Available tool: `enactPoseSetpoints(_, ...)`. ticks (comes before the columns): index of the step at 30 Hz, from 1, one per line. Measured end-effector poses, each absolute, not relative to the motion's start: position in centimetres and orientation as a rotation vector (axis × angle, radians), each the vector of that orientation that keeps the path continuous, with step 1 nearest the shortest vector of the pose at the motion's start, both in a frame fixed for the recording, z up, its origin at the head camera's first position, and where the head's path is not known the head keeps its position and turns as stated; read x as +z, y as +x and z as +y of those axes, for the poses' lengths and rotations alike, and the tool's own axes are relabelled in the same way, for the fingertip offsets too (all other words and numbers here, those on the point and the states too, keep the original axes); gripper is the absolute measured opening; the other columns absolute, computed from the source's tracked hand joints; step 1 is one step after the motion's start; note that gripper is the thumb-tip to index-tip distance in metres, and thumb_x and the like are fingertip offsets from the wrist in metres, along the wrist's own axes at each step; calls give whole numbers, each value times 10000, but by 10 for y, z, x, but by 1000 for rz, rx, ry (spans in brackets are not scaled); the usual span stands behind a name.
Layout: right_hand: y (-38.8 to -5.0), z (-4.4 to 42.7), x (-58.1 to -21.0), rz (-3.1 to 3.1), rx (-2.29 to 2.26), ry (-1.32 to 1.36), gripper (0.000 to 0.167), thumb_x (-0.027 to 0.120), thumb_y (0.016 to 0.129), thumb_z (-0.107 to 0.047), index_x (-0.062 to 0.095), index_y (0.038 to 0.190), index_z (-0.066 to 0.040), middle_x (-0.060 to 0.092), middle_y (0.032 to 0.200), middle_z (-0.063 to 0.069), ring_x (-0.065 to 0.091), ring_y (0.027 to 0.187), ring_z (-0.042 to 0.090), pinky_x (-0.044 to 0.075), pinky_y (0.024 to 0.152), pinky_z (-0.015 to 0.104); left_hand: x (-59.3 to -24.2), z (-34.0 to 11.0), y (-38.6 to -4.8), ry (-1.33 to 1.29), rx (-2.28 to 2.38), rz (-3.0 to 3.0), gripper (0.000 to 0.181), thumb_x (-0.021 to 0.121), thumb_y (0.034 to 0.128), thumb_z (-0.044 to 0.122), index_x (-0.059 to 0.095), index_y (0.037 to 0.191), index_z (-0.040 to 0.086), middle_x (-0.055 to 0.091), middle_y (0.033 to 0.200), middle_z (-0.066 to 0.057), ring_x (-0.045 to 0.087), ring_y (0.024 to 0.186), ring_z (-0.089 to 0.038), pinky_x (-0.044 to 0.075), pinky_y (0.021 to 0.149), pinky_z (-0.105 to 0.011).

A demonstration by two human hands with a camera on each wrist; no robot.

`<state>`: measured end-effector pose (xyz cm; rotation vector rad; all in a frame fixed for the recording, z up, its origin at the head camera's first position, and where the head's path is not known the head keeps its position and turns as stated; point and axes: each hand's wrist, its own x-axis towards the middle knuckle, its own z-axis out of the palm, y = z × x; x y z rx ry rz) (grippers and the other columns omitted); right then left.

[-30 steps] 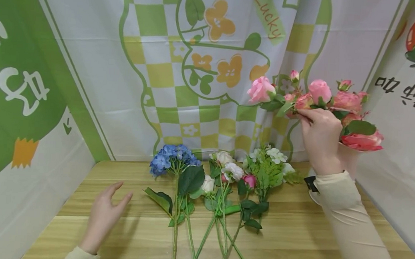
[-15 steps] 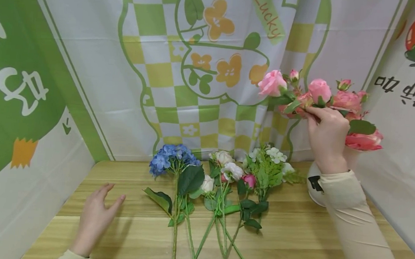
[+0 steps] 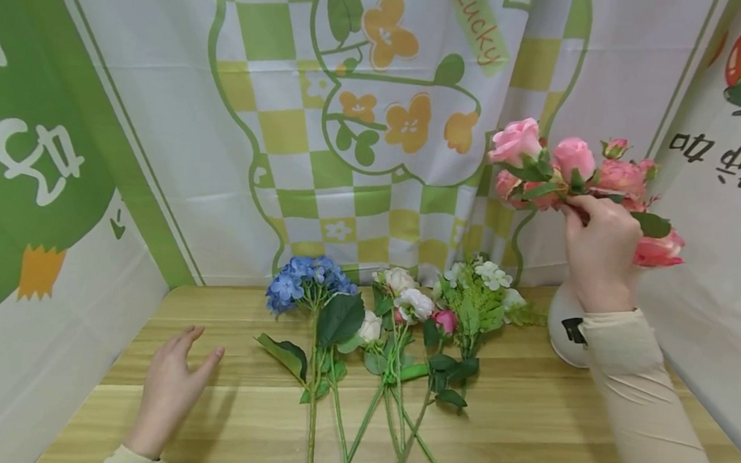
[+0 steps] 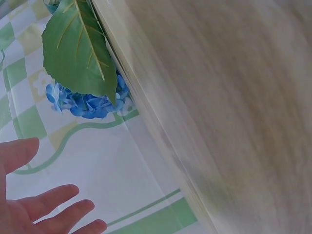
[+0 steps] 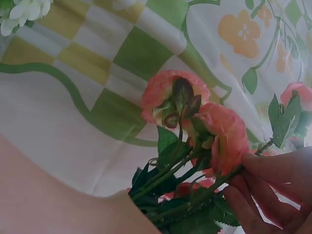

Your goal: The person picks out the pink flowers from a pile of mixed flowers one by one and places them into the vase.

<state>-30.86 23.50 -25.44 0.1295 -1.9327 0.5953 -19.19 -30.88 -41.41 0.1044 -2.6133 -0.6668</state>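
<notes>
My right hand (image 3: pixel 603 251) pinches the stem of a light pink rose (image 3: pixel 517 141) just below its head. In the right wrist view that stem runs between thumb and fingers down towards the vase mouth, among other pink flowers (image 5: pixel 222 136). The pale vase (image 3: pixel 564 320) stands at the right, partly hidden behind my right hand and sleeve. More pink flowers (image 3: pixel 621 177) rise from it. At the left, my left hand (image 3: pixel 169 386) hovers over the wooden table with fingers spread and nothing in them. A blue hydrangea (image 3: pixel 309 281) lies nearest to it.
White roses (image 3: pixel 415 304), a deep pink rose (image 3: pixel 445 321) and a leafy spray with white blossoms (image 3: pixel 478 303) lie mid-table, their stems crossing towards the front. A patterned cloth (image 3: pixel 372 210) hangs behind the table (image 3: pixel 254 424), with printed panels at both sides.
My right hand has moved to the right, bringing the light pink rose closer to the flowers in the vase. The left hand has shifted slightly left, then stayed still.
</notes>
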Motion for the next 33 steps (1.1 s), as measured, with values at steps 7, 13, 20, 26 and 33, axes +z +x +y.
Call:
enactPoseSetpoints(7,-305,243,-257,-1948,566,81,166,657,883,-117,734,924,25,706,871,222,643,747,409,457,680,518,-415,-310,-192,112,-671,-2602,620,595,922,351,453,1316,-106,405,1372,-341,373,1209,-541,277,991,-663)
enactPoseSetpoints(13,-303,248,-259,-1928,552,47,170,659,879,-114,730,910,37,702,840,228,630,709,419,416,646,525,-415,-311,-191,113,-664,-2599,617,590,925,355,456,1311,-108,411,1366,-343,374,1201,-547,280,982,-666)
enactPoseSetpoints(20,-301,252,-260,-1931,564,29,210,659,885,-147,725,923,48,701,845,237,629,711,419,428,646,521,-414,-310,-192,114,-669,-2598,619,592,924,356,457,1313,-106,409,1365,-346,372,1201,-551,279,980,-666)
enactPoseSetpoints(26,-300,254,-265,-1942,535,9,227,659,888,-161,725,920,54,698,838,242,614,686,416,402,626,516,-414,-311,-192,112,-665,-2601,622,593,925,360,457,1313,-107,407,1370,-341,371,1206,-544,280,981,-665)
enactPoseSetpoints(33,-301,257,-269,-1913,494,12,218,663,882,-149,725,890,59,693,819,245,597,682,439,374,632,539,-415,-312,-193,108,-636,-2581,601,610,915,329,470,1301,-110,419,1356,-347,391,1187,-546,296,965,-670)
